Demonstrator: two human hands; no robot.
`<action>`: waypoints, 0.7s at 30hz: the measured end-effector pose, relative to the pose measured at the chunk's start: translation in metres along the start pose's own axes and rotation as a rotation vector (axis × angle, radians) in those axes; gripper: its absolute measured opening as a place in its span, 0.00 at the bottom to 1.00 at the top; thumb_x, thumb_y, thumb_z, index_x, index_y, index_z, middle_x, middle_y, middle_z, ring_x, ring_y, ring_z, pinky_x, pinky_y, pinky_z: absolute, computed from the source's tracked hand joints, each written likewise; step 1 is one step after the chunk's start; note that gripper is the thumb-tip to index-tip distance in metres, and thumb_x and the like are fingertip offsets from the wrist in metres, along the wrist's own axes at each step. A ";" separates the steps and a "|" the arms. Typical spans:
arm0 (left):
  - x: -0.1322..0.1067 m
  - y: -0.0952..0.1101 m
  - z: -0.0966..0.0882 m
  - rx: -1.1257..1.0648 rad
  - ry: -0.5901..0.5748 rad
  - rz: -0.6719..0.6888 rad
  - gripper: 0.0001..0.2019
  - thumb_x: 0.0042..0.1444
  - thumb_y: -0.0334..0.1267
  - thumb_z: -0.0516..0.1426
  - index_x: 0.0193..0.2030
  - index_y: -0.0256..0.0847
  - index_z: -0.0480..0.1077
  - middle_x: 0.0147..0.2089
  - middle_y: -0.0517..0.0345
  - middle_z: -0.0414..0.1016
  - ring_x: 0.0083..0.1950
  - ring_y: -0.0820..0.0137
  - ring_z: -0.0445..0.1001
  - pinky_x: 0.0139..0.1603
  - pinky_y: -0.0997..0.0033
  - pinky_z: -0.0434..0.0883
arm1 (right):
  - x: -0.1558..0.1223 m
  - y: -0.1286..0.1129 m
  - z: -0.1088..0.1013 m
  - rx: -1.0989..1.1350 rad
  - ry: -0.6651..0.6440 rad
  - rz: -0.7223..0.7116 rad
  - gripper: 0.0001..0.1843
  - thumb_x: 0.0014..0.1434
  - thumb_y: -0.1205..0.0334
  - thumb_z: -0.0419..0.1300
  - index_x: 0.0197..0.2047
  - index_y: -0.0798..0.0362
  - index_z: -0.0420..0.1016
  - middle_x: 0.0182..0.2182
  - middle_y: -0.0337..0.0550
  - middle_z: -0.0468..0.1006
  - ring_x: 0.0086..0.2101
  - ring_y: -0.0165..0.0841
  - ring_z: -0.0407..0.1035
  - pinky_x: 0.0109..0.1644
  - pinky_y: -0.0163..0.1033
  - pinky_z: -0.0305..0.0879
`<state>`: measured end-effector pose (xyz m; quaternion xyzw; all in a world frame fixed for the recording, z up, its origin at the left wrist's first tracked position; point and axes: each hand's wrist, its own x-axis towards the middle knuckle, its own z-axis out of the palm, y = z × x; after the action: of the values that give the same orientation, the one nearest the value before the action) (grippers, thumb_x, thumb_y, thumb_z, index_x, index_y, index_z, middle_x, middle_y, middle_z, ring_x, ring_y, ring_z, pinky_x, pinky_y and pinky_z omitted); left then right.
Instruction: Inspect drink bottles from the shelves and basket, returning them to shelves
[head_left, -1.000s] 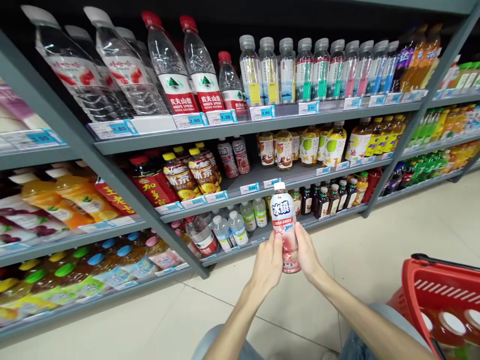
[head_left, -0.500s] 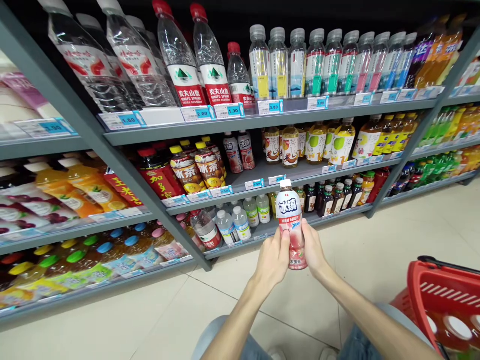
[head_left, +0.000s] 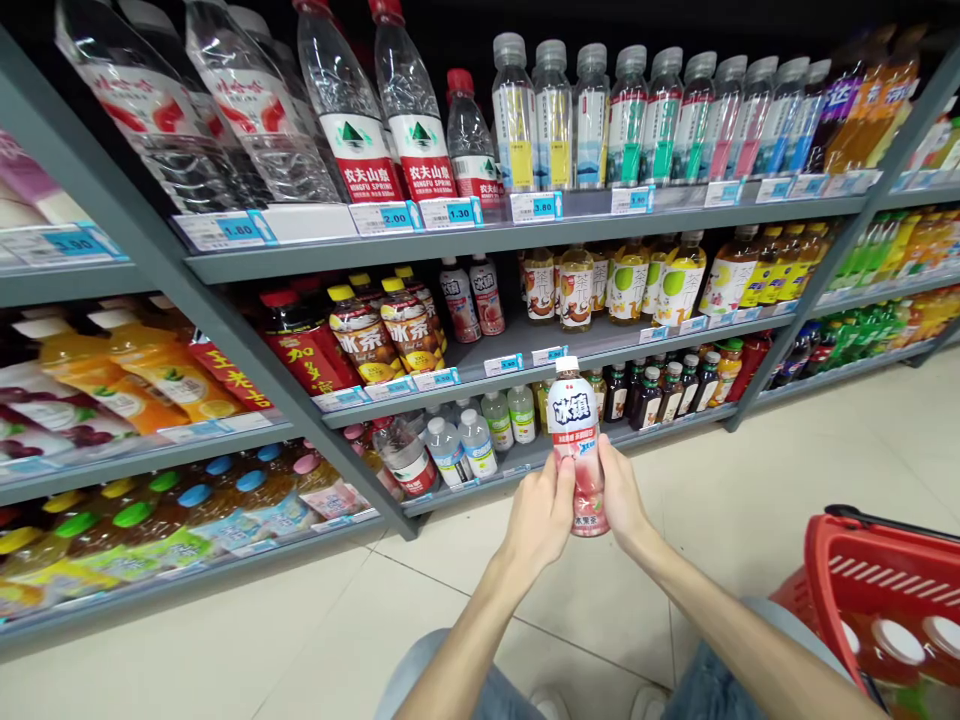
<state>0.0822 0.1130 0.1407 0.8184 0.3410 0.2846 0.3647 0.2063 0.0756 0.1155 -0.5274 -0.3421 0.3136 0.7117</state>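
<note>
I hold a pink drink bottle (head_left: 576, 440) with a white cap upright in front of me, above the tiled floor. My left hand (head_left: 541, 515) is wrapped round its left side and my right hand (head_left: 622, 500) round its right side, both near the bottle's lower half. Two bottles of the same kind (head_left: 472, 297) stand on the middle shelf behind it.
Grey shelving (head_left: 480, 240) full of water, tea and juice bottles runs across the view, with price tags on each edge. A red shopping basket (head_left: 877, 600) holding capped bottles sits at the lower right. Pale floor tiles (head_left: 787, 480) lie between shelf and basket.
The bottle and both hands have stayed together, shifting only slightly. The view has wobbled a little.
</note>
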 end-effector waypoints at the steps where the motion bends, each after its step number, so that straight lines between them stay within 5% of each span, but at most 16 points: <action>1: 0.000 0.000 0.000 0.002 0.000 0.000 0.25 0.71 0.53 0.37 0.48 0.39 0.68 0.38 0.48 0.78 0.37 0.60 0.77 0.42 0.64 0.67 | 0.000 0.000 0.000 0.004 -0.001 0.002 0.32 0.64 0.33 0.52 0.34 0.55 0.77 0.33 0.45 0.80 0.36 0.38 0.69 0.43 0.40 0.64; 21: 0.000 0.003 -0.004 0.046 -0.022 -0.018 0.25 0.71 0.52 0.37 0.48 0.39 0.68 0.37 0.47 0.79 0.37 0.58 0.77 0.40 0.64 0.66 | 0.000 0.002 -0.001 -0.003 -0.004 0.014 0.31 0.64 0.34 0.52 0.34 0.55 0.77 0.32 0.45 0.80 0.35 0.38 0.69 0.43 0.40 0.64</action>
<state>0.0809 0.1127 0.1453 0.8264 0.3511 0.2644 0.3519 0.2068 0.0758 0.1137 -0.5300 -0.3404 0.3192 0.7080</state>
